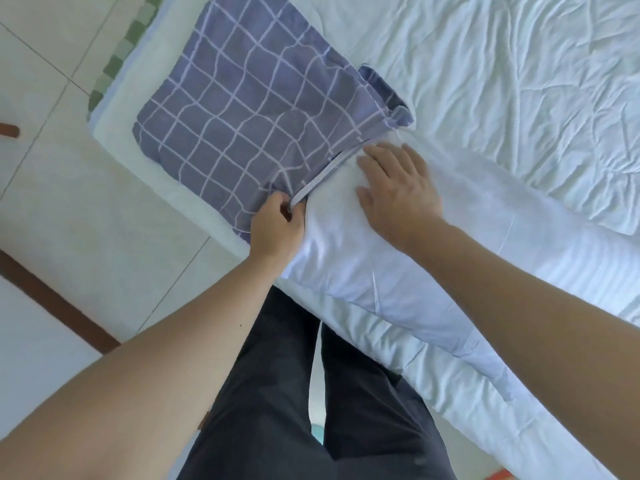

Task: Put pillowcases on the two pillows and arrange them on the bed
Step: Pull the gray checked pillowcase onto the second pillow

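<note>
While left hand (277, 226) pinches pillowcase (242, 109), right hand (398, 188) lies flat on seemingly half-sheathed pillow (363, 258).

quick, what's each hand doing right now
Left hand: fingers pinch the open hem of the purple checked fabric pillowcase.
Right hand: open, fingers straight, pressing flat on the white pillow.

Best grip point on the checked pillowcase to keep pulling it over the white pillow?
Pinch the checked pillowcase at its open hem, from the near edge, where the left hand already pinches it. The hem forms a firm band across the white pillow, which the right hand presses flat.
</note>
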